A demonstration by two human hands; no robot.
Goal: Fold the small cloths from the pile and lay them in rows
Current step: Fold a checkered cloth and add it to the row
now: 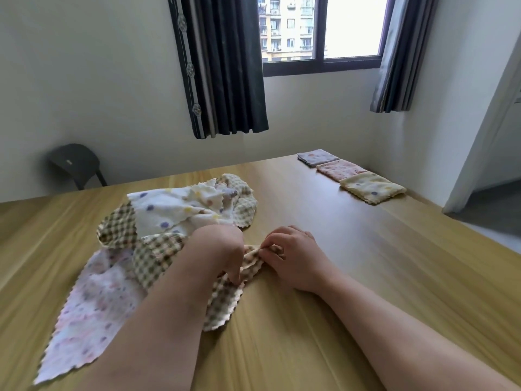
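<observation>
A loose pile of small cloths (pixel 180 210) lies on the wooden table (pixel 366 263), left of centre. A brown checked cloth (pixel 222 303) trails from the pile toward me. My left hand (pixel 222 249) pinches its bunched edge from above, and my right hand (pixel 290 255) pinches the same edge just to the right. A pale pink dotted cloth (pixel 93 306) spreads flat at the near left, partly under my left forearm. Three folded cloths form a row at the far right: purple (pixel 317 157), pink (pixel 339 169), yellow (pixel 372 189).
A dark chair (pixel 74 163) stands beyond the table's far left edge. Behind the table are a wall, dark curtains (pixel 225 66) and a window. A doorway opens at the right, past the table's right edge.
</observation>
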